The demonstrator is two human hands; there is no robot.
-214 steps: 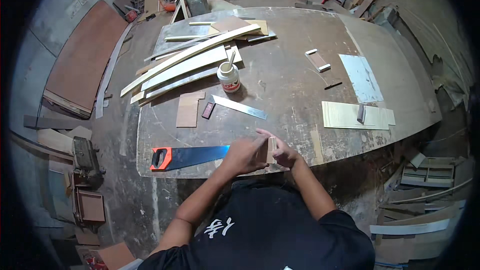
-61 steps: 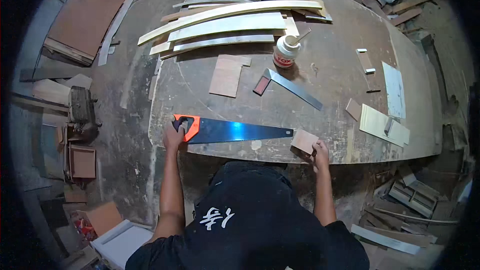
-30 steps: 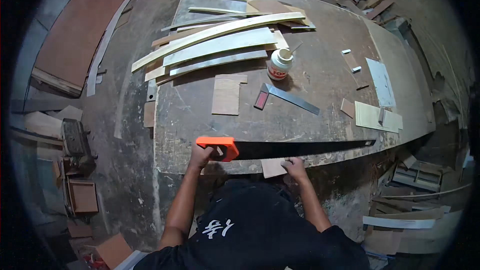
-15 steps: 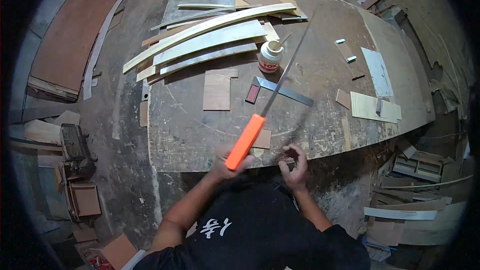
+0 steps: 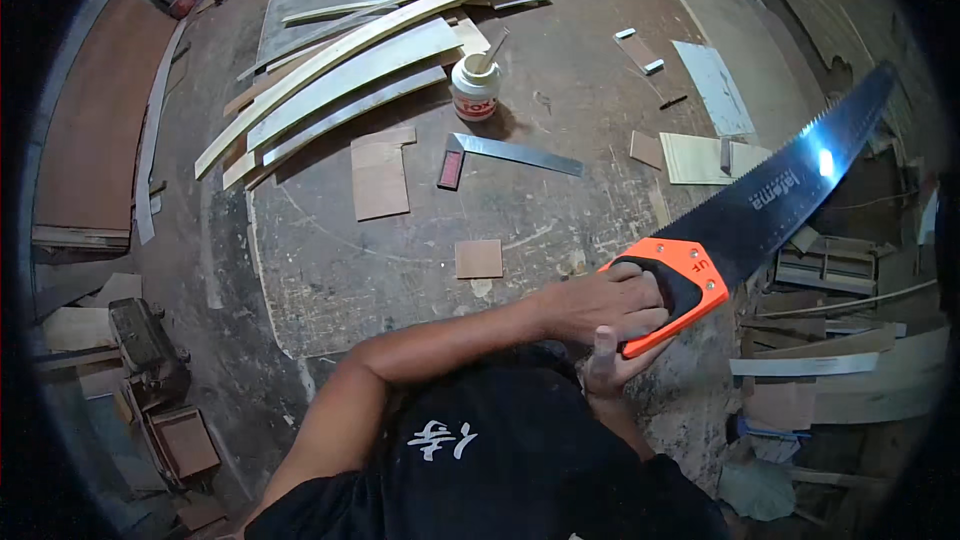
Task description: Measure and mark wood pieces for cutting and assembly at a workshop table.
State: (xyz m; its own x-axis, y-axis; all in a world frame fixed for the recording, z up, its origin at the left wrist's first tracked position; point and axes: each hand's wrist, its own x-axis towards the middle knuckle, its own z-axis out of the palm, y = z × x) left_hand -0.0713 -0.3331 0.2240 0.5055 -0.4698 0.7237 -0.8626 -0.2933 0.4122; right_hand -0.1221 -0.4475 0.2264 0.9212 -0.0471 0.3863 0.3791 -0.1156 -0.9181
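Around the orange handle point(image 5: 708, 292) of the saw point(image 5: 775, 195), my left hand point(image 5: 605, 305) has its fingers clamped; my right hand point(image 5: 610, 368) is just below, thumb raised, its other fingers too hidden to tell their grip. Outward from them stretches the blade, toothed edge facing the table point(image 5: 350, 285), where a small wooden square point(image 5: 478, 259) lies beyond my left forearm.

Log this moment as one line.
left hand: grips orange-handled metal handsaw | right hand: at lower end of handle | square brown board: flat on scuffed brown worktable
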